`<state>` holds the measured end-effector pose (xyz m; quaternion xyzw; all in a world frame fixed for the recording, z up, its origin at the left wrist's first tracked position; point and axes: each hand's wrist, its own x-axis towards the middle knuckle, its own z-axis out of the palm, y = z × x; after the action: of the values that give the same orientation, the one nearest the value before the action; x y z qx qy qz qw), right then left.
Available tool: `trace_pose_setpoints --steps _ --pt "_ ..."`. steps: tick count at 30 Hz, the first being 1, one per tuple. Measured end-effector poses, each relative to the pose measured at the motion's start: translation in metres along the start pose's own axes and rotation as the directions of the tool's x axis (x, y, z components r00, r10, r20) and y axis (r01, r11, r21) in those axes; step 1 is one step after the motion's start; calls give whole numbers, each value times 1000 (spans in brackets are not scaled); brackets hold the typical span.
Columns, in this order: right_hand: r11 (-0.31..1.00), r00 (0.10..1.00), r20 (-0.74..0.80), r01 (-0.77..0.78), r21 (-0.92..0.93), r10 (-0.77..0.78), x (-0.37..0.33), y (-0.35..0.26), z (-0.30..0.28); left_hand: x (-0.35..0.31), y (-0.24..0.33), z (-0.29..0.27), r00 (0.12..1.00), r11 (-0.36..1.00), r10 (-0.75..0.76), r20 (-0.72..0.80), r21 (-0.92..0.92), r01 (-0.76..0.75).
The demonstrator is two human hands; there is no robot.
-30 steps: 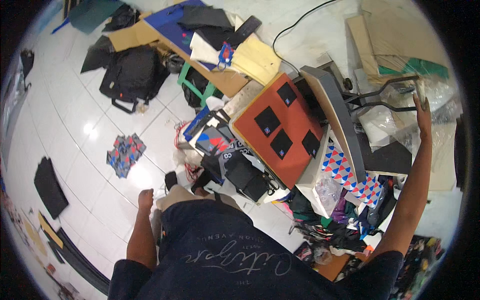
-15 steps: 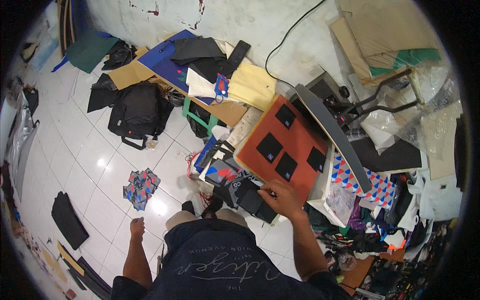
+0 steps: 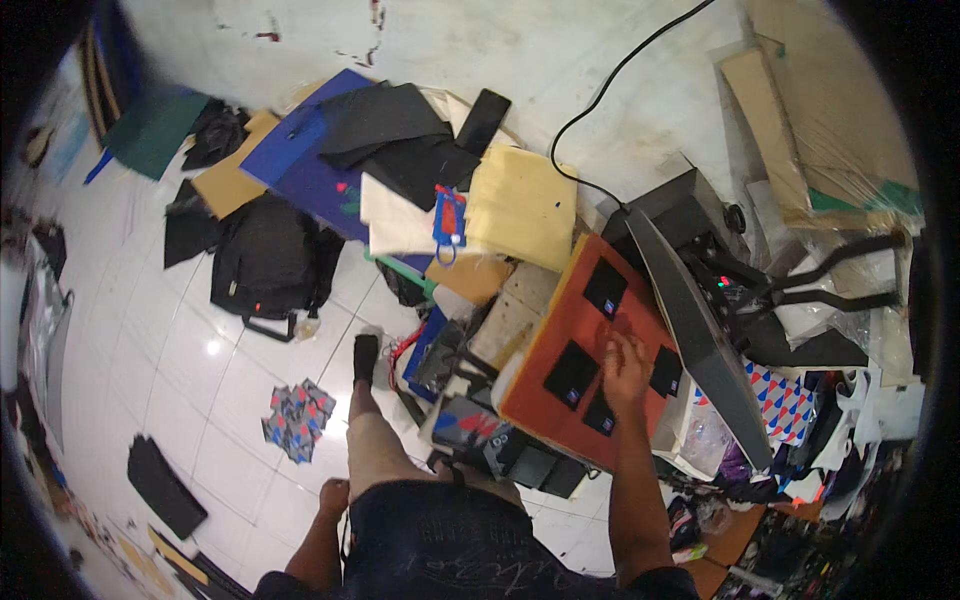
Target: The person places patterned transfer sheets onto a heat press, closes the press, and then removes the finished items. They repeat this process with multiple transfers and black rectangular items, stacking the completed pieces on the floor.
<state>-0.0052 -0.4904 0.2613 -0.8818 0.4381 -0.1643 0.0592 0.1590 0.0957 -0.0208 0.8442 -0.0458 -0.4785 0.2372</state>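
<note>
My right hand [image 3: 625, 375] reaches over the orange-red pad of a heat press [image 3: 545, 400], fingers apart and slightly blurred, with nothing visible in them. Flat black fabric pieces lie on the pad: one at the far side [image 3: 605, 287], one left of the hand [image 3: 571, 374], one on the right [image 3: 666, 371], and one partly behind my wrist [image 3: 599, 414]. Each bears a small blue mark. The grey upper plate [image 3: 690, 330] is swung off to the right. My left hand [image 3: 335, 497] hangs low beside my thigh, curled shut, apart from any object.
Dark folded pieces [image 3: 535, 468] sit by the pad's near edge. Patterned grey, red and blue pieces [image 3: 298, 420] lie on the tiled floor, with a black backpack [image 3: 270, 255] beyond. Yellow cloth [image 3: 520, 205] and a phone [image 3: 484, 120] rest behind. A black cable [image 3: 600, 100] hangs along the wall.
My right hand has gone from the pad's near edge to above its middle, its pinched fingers now apart. My left leg has stepped forward, and the view has shifted.
</note>
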Motion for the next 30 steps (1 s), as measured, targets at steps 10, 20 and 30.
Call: trace_pose_setpoints --steps 10,20,30 --pt "900 932 -100 -364 -241 350 100 36 62 134 60 -132 973 878 20 231 461 -128" --pt "772 796 -98 -604 -199 597 99 65 76 203 85 -201 892 955 -270 362 221 199" --pt "726 703 -216 -686 45 678 48 174 78 266 117 -184 847 917 -398 354 134 375"
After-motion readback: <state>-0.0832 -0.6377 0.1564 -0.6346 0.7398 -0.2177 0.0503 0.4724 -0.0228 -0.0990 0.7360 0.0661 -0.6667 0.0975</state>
